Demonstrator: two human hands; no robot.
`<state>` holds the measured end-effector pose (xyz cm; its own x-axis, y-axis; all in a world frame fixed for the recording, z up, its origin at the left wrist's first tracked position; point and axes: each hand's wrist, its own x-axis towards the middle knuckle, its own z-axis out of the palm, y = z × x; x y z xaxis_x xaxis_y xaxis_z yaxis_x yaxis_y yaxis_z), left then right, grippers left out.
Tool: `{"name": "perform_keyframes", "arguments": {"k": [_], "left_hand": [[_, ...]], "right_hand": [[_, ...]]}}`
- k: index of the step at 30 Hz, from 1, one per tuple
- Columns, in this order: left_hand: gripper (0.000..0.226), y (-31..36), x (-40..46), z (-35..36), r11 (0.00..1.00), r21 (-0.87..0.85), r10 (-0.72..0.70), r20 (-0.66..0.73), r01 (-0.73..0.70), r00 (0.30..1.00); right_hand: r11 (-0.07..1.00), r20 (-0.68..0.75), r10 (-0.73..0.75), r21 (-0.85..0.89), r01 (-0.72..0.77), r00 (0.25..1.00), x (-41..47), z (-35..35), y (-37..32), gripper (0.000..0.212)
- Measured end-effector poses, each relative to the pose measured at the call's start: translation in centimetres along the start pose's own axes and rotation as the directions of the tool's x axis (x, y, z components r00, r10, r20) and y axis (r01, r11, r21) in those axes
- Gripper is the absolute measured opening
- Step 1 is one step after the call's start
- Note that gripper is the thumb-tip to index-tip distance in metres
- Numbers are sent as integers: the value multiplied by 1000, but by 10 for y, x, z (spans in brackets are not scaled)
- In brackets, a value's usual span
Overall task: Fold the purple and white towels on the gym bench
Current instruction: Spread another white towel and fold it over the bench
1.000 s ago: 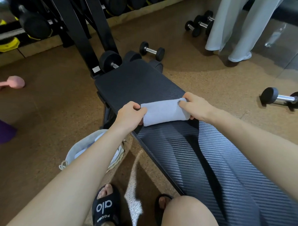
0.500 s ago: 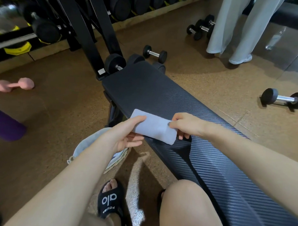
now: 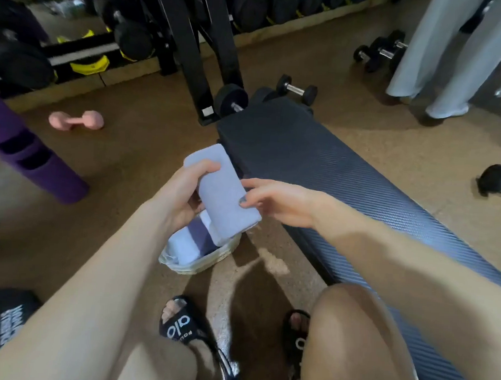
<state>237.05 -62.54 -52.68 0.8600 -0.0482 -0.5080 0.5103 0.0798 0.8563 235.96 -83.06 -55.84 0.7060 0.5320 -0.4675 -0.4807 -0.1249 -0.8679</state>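
Mat first, at the far left of my view: a rolled purple mat point(image 3: 41, 163) lies on the brown floor, with a pink dumbbell point(image 3: 75, 120) beyond it nearer the weight rack point(image 3: 77, 58). Moving in, I see the left hand point(image 3: 183, 195) curled round the folded pale lavender towel point(image 3: 221, 197), thumb wrapped over its upper edge, holding it clear of the bench and tilted above a woven basket point(image 3: 200, 261). That basket sits on the floor just beside the bench's near edge and holds more folded towels, a white one point(image 3: 183, 245) and a darker purple one point(image 3: 198, 233) side by side. The right hand point(image 3: 274, 201) reaches in from the other side; its fingers are only loosely bent, with fingertips point(image 3: 243, 200) touching the towel's right edge, and from here I read it as a touch rather than a firm pinch. Below the hands I see two feet in black slide sandals point(image 3: 180, 327) and a bare knee. Further right, the black gym bench point(image 3: 330, 170) runs diagonally from the middle of the view toward the lower right corner, its padded top showing a fine ribbed pattern. At its far end stand black dumbbells point(image 3: 296, 90) on the floor. Toward the upper right, another person's legs in loose light trousers point(image 3: 439, 54) stand near more dumbbells, and one chrome-handled dumbbell point(image 3: 499, 183) lies at the right edge.
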Motion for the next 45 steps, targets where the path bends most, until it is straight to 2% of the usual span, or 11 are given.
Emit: {"name": "perform_keyframes", "arguments": {"k": [3, 7, 13, 17, 20, 22, 26, 32, 39, 42, 45], "left_hand": [[63, -1, 9, -26, 999, 36, -23, -9, 24, 1000], [51, -6, 34, -64, 995, 100, -22, -61, 28, 998], [66, -39, 92, -115, 992, 113, -41, -156, 59, 987], [89, -72, 131, -141, 904, 424, 67, -269, 56, 961], [92, -102, 163, -150, 875, 483, 98, -244, 34, 965], [94, -127, 182, -156, 848, 529, 161, -201, -31, 966], [91, -185, 207, -169, 677, 731, 213, -84, -85, 974], [85, -246, 229, -180, 312, 942, 166, 77, -127, 983], [80, -253, 246, -180, 221, 963, 56, 147, -156, 987], [94, -251, 246, -181, 118, 981, -1, 157, -156, 988], [110, -252, 247, -177, 78, 983, -4, 168, -167, 986]], "right_hand": [[999, 130, 6, 44, -12, 991, 25, 26, 7, 51], [994, 145, 58, 85, -70, 988, 58, 42, 21, 46], [992, -62, 113, -50, -116, 992, 118, 64, 33, 32], [989, -146, 127, -62, -137, 981, 170, 73, 61, 33], [983, -221, 162, -54, -178, 962, 212, 77, 94, 22], [977, -267, 194, -34, -210, 944, 240, 78, 117, 30], [958, -284, 240, -82, -273, 928, 289, 78, 158, 35], [868, -342, 255, -332, -370, 904, 325, 71, 202, 9], [730, -465, 260, -478, -487, 846, 324, 81, 191, 27], [587, -484, 46, -695, -416, 874, 314, 89, 186, 35], [385, -353, -163, -882, -270, 921, 310, 92, 182, 49]]}}
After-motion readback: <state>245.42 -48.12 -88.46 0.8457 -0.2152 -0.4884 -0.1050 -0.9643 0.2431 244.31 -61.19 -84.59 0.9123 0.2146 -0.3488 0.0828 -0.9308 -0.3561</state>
